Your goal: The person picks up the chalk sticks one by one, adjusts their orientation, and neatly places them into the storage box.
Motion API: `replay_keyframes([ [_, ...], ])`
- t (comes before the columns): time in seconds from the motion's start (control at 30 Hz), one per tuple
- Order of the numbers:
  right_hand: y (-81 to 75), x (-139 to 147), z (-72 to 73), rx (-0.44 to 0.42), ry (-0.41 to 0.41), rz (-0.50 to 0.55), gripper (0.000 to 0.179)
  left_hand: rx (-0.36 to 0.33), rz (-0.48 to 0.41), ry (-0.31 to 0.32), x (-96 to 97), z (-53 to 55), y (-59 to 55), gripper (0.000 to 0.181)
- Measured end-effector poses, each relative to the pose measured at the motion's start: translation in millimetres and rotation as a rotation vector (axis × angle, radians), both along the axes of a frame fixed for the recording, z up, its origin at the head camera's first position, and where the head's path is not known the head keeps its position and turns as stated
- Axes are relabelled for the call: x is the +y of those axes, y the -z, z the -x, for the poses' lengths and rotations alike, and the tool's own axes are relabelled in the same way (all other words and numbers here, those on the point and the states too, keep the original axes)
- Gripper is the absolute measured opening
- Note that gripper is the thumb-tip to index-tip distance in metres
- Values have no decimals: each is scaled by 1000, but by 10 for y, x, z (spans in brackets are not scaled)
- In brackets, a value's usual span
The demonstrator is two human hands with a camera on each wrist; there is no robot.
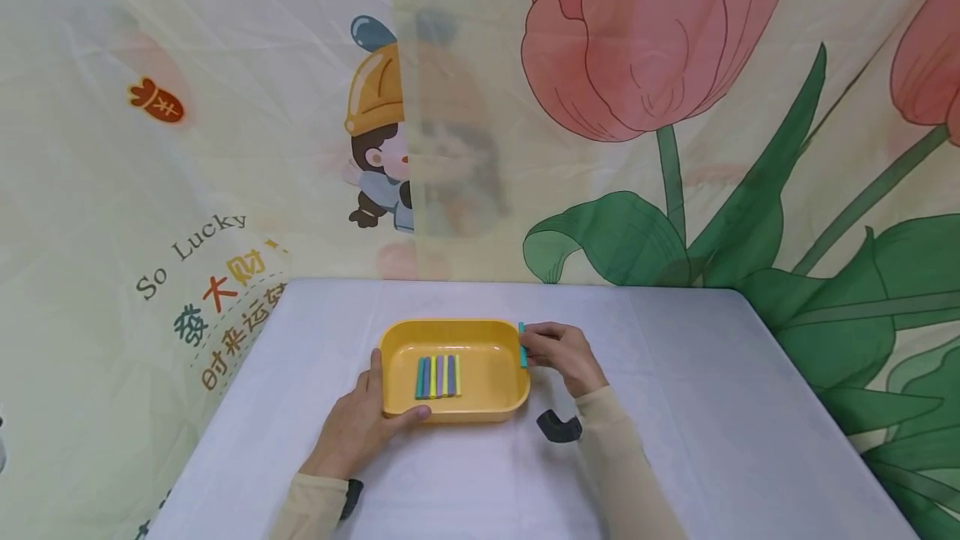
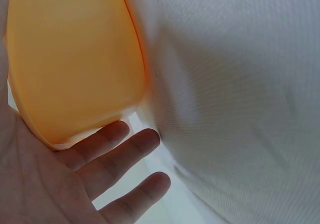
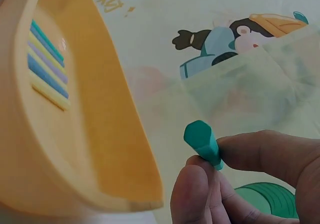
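A yellow tray (image 1: 487, 369) with rounded corners sits on the table. My left hand (image 1: 358, 419) holds its near left corner, with the thumb at the near rim and the fingers along the left side. In the left wrist view, several of that hand's fingers (image 2: 120, 159) extend beside the tray's outer wall. Between thumb and fingers, my right hand (image 1: 564, 354) pinches a teal six-sided stick (image 3: 202, 139) just off the tray's right rim. Inside the tray, several slim sticks (image 1: 438, 377) in teal, blue, yellow and purple lie side by side in a row.
A white cloth covers the table (image 1: 720, 440). Behind it hangs a curtain (image 1: 465, 107) printed with tulips, a cartoon figure and lettering. Each wrist wears a dark band, one of them the right wristband (image 1: 558, 427).
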State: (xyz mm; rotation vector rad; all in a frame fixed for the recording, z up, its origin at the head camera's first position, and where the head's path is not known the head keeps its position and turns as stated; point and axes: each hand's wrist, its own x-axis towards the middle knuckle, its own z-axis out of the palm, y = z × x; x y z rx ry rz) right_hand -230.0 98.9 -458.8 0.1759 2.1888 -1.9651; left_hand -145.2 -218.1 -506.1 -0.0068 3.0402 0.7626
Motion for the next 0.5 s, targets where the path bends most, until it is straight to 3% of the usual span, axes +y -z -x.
replay_keyframes([
  [0.5, -46, -392, 51, 26, -63, 28, 39, 12, -7, 3, -2, 6, 30, 135],
])
